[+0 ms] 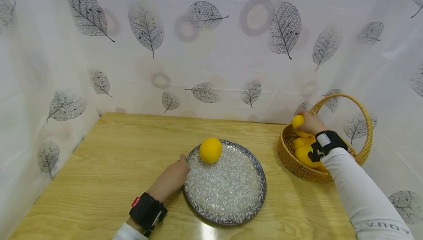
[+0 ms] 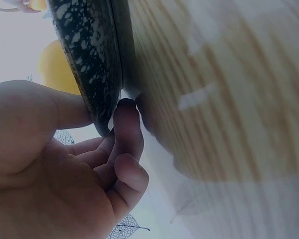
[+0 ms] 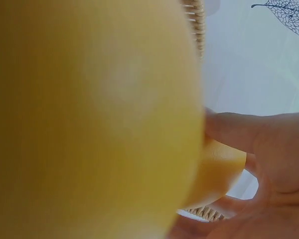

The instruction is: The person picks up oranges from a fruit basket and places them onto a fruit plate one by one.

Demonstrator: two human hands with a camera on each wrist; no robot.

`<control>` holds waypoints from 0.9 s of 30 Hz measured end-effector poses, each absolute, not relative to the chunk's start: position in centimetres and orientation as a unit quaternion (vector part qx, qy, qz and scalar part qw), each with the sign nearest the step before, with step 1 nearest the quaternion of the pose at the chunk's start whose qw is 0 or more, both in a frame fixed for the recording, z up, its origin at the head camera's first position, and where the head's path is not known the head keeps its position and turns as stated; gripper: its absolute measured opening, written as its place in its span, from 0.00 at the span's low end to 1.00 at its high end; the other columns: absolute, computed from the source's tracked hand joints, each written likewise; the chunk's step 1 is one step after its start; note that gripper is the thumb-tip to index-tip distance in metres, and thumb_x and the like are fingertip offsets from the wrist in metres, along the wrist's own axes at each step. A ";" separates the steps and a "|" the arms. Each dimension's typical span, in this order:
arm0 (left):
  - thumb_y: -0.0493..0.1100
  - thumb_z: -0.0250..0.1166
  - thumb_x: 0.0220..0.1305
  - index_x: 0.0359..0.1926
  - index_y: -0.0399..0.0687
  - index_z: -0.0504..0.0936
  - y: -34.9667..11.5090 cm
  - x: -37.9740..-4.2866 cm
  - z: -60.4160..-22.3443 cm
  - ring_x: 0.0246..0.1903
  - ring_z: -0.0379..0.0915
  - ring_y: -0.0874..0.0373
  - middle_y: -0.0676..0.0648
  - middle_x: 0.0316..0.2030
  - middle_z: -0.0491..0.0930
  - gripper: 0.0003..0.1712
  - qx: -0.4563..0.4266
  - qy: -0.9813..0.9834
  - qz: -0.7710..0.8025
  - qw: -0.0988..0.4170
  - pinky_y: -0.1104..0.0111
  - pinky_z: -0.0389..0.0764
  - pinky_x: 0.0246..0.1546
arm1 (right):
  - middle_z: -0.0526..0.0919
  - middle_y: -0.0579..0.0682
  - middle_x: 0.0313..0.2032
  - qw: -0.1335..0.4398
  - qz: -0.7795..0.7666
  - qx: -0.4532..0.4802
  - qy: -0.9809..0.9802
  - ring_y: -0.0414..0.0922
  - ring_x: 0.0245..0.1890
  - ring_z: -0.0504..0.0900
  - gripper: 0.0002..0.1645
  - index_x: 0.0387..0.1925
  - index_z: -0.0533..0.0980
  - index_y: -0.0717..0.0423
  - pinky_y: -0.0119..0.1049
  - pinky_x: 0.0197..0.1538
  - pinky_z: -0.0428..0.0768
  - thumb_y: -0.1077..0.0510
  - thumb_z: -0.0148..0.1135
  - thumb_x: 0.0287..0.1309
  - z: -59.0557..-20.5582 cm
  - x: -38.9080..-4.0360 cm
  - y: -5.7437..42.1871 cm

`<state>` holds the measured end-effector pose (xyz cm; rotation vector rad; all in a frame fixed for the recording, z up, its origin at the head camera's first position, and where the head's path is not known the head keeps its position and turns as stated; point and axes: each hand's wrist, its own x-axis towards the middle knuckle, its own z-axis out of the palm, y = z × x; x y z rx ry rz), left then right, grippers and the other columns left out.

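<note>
A round speckled plate [image 1: 228, 185] with a dark rim lies on the table. My left hand [image 1: 172, 178] holds its left edge; in the left wrist view the thumb is on the upper side of the plate's rim [image 2: 89, 55] and the curled fingers are at its underside. One round yellow fruit [image 1: 210, 150] sits on the plate near its far left edge. Over the wicker basket [image 1: 297, 163] at the right, my right hand [image 1: 312, 123] grips another yellow fruit [image 1: 297, 121], seen between thumb and fingers in the right wrist view. Several yellow fruits [image 1: 304, 153] lie in the basket, partly hidden by the wrist.
The basket's tall arched handle [image 1: 367, 122] rises beside my right forearm. Behind the wooden table [image 1: 142, 137] hangs a pale curtain [image 1: 218, 64] printed with leaves, which also runs along both sides. A large yellow fruit [image 3: 89, 119] fills much of the right wrist view.
</note>
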<state>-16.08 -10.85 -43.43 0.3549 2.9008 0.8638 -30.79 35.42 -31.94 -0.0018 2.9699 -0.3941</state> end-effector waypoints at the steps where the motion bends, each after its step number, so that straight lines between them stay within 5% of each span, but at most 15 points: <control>1: 0.36 0.55 0.75 0.67 0.16 0.60 -10.8 -16.0 -43.5 0.47 0.84 0.35 0.24 0.50 0.82 0.30 0.117 0.950 0.284 0.048 0.49 0.86 0.46 | 0.65 0.83 0.59 0.072 -0.132 -0.002 0.989 0.76 0.60 0.62 0.42 0.69 0.56 0.74 0.71 0.60 0.69 0.60 0.63 0.60 -32.0 -30.8 35.5; 13: 0.35 0.55 0.75 0.63 0.17 0.63 -10.9 -16.1 -43.3 0.40 0.85 0.37 0.26 0.43 0.83 0.26 0.126 0.952 0.278 0.024 0.52 0.86 0.40 | 0.63 0.82 0.62 0.081 -0.143 -0.007 0.986 0.75 0.60 0.62 0.43 0.71 0.55 0.73 0.70 0.61 0.71 0.57 0.62 0.65 -31.6 -31.0 35.6; 27: 0.35 0.53 0.76 0.66 0.16 0.60 -10.9 -16.1 -43.0 0.49 0.83 0.35 0.23 0.50 0.81 0.28 0.119 0.951 0.282 0.048 0.49 0.85 0.49 | 0.65 0.81 0.63 0.088 -0.166 -0.013 0.982 0.72 0.57 0.71 0.48 0.75 0.51 0.72 0.64 0.57 0.75 0.51 0.61 0.67 -29.4 -29.1 35.1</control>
